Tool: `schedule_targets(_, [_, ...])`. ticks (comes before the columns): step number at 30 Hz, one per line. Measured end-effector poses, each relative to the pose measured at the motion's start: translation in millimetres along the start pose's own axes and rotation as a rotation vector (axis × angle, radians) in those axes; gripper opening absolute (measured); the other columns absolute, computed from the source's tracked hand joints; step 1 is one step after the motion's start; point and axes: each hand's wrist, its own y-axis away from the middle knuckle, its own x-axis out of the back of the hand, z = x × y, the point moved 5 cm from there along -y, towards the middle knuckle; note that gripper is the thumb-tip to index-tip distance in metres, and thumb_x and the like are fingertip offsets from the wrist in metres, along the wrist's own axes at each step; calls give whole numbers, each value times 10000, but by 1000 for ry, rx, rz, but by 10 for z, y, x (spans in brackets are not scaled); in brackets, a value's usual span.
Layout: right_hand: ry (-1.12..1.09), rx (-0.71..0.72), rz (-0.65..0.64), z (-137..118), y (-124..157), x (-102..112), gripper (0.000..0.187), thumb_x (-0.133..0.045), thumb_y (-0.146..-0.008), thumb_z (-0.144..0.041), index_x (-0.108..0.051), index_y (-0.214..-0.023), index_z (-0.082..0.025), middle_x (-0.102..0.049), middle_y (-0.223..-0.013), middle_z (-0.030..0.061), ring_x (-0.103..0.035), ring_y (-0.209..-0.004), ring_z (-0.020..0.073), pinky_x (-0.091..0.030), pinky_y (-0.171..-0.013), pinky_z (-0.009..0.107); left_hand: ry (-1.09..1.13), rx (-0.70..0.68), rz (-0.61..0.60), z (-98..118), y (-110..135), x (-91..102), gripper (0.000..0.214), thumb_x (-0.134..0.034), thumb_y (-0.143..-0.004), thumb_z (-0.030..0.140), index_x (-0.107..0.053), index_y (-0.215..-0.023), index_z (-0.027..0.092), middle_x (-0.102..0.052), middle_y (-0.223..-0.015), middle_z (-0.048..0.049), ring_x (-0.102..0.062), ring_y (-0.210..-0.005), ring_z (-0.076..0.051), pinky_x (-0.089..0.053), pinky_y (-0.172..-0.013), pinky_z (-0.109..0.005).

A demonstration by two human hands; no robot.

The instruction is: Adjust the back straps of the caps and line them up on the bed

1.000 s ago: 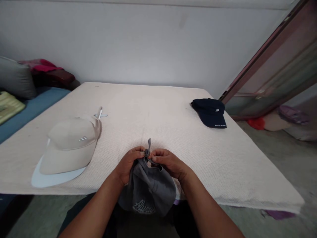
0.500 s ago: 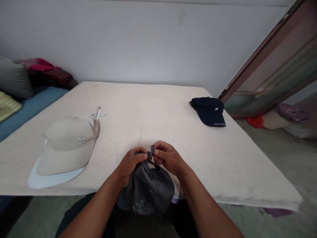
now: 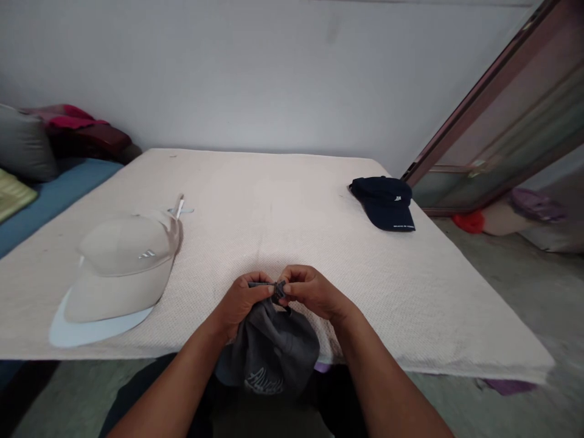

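A dark grey cap (image 3: 278, 350) with pale stitched lettering hangs at the near edge of the cloth-covered surface, its strap side turned up. My left hand (image 3: 244, 304) pinches the strap near its buckle. Opposite it, my right hand (image 3: 310, 291) is closed on the strap's end (image 3: 280, 290), thumb and fingers pressed together. Both sets of fingertips nearly meet there, and they partly cover the buckle. The cap's crown droops below my hands.
Left on the cream cloth (image 3: 237, 207) lies a beige cap (image 3: 123, 255) stacked over a light blue cap (image 3: 100, 328). A navy cap (image 3: 383, 201) sits at the right. Behind stands a white wall (image 3: 250, 73); a grey pillow (image 3: 25, 143) is at far left.
My right hand has drawn the strap's end down and closer to the buckle, so it no longer sticks up. My left hand stays almost in place.
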Motion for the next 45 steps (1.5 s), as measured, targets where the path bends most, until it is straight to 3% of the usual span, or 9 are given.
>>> schedule_targets(15, [91, -21, -35, -10, 26, -1, 116, -677, -651, -212, -585, -690, -152, -622, -648, 13, -588, -660, 143, -430, -665, 287, -55, 11, 18, -39, -26, 16, 184, -723, -658, 204, -578, -765, 164, -695, -645, -44, -646, -569, -170, -470, -530, -250])
schedule_targets(23, [316, -38, 4, 57, -22, 88, 55, -624, -629, -132, -611, -676, -159, -587, -646, -6, -521, -632, 121, -396, -623, 256, -270, -32, 65, -14, -9, 26, 139, -710, -642, 211, -629, -738, 154, -670, -620, -20, -600, -533, -136, -431, -518, -228])
schedule_targets(30, [360, -40, 6, 59, -31, 91, 46, -625, -612, -152, -606, -653, -159, -557, -624, -17, -479, -609, 112, -371, -592, 243, -385, -94, 36, 7, -36, 54, 124, -701, -652, 221, -669, -743, 145, -670, -646, -30, -595, -564, -142, -434, -552, -242])
schedule_targets(35, [335, -64, -19, 83, -36, 84, 41, -611, -610, -134, -612, -643, -160, -572, -617, -9, -498, -615, 121, -376, -599, 249, -444, -143, 3, 15, -46, 66, 134, -720, -661, 249, -681, -730, 141, -669, -671, -35, -598, -603, -143, -432, -585, -242])
schedule_targets(45, [89, -79, -53, 79, -11, 45, 32, -596, -645, -165, -615, -672, -159, -575, -622, -7, -515, -597, 116, -391, -613, 260, -288, -65, -15, 6, -13, 60, 152, -737, -647, 243, -654, -739, 155, -686, -662, -35, -626, -595, -159, -456, -594, -267])
